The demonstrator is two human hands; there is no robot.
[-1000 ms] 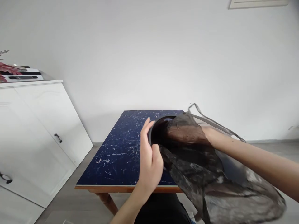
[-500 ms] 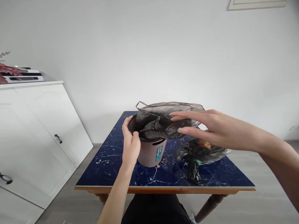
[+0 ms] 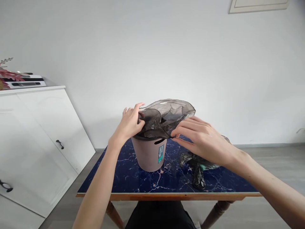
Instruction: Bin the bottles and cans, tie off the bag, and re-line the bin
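Both hands, left hand [image 3: 130,123] and right hand [image 3: 202,140], pinch a dark plastic bag [image 3: 164,117] with closed fingers over a bin [image 3: 149,154] on the surface [image 3: 124,173].

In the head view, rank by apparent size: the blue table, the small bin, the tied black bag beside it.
1. Blue table, by far the largest.
2. Small bin.
3. Tied black bag, though the right hand hides part of it, so this is unsure.

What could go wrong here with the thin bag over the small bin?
The thin grey plastic bag billows above the rim, gripped by the left hand and right hand; a hard tug might tear it. The small pinkish-grey plastic bin looks light and could tip. The knotted black bag lies close beside the right forearm and might get swept.
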